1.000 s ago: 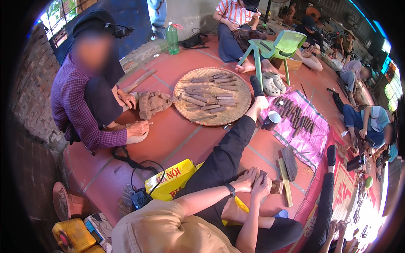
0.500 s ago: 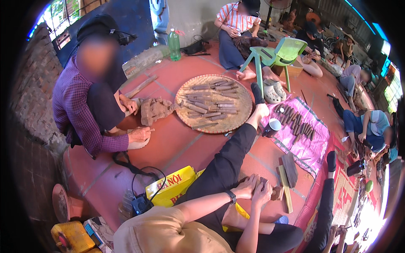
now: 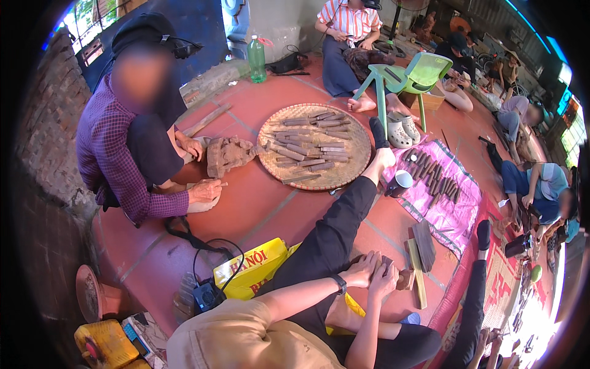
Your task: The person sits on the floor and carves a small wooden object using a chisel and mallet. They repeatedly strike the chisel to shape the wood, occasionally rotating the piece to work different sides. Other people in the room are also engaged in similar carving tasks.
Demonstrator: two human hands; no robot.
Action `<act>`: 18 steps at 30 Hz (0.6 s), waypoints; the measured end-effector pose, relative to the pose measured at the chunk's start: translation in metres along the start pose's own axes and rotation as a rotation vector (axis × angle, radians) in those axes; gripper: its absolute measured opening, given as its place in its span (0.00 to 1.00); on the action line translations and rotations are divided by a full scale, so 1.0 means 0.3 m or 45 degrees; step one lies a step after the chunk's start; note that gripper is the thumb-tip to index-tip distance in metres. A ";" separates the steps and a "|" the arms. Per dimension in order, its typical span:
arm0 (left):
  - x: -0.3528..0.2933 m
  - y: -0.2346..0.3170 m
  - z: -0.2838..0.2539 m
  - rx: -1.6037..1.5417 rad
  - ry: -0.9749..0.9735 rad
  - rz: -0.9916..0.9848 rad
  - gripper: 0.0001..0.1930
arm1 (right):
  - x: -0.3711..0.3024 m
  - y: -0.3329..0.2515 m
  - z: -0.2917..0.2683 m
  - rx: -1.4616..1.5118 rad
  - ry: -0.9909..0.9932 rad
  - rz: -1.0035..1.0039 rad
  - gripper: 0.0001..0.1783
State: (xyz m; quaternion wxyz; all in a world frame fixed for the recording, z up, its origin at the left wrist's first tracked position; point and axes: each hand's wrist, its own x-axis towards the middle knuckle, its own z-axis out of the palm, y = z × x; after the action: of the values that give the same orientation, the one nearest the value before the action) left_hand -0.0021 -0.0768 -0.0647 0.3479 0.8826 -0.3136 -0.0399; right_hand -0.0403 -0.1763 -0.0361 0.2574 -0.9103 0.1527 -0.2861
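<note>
My left hand (image 3: 362, 270), with a dark band on its wrist, is closed on a small brown wooden piece (image 3: 386, 262). My right hand (image 3: 382, 283) is closed on the same piece from the other side, and the fingers hide most of it. Just right of the hands a reddish-brown wooden block (image 3: 405, 280) rests low by the floor. Beside that block lie a pale wooden strip (image 3: 416, 274) and a dark flat slab (image 3: 422, 246).
Ahead, a round woven tray (image 3: 268, 167) holds several wooden sticks. A pink cloth (image 3: 470, 206) bears tools, near a cup (image 3: 401, 180). A person in a checked shirt (image 3: 101, 138) squats at left by a wood carving (image 3: 227, 157). A green chair (image 3: 424, 71) stands beyond.
The view has shifted slightly. My hands stay together on the wooden piece, almost in the same place.
</note>
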 end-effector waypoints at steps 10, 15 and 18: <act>-0.008 0.051 -0.044 -0.050 0.045 0.047 0.41 | 0.003 0.023 -0.003 0.005 0.020 0.007 0.12; -0.009 0.040 -0.032 -0.055 0.029 0.006 0.42 | 0.001 0.012 -0.004 0.010 0.008 0.008 0.13; -0.001 0.048 -0.031 -0.051 0.033 0.013 0.42 | 0.000 0.044 0.008 -0.007 0.048 -0.016 0.13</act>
State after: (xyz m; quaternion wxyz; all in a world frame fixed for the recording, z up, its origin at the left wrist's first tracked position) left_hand -0.0074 -0.0793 -0.0485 0.3698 0.8742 -0.3128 -0.0327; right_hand -0.0406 -0.1861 -0.0452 0.2502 -0.9063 0.1526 -0.3045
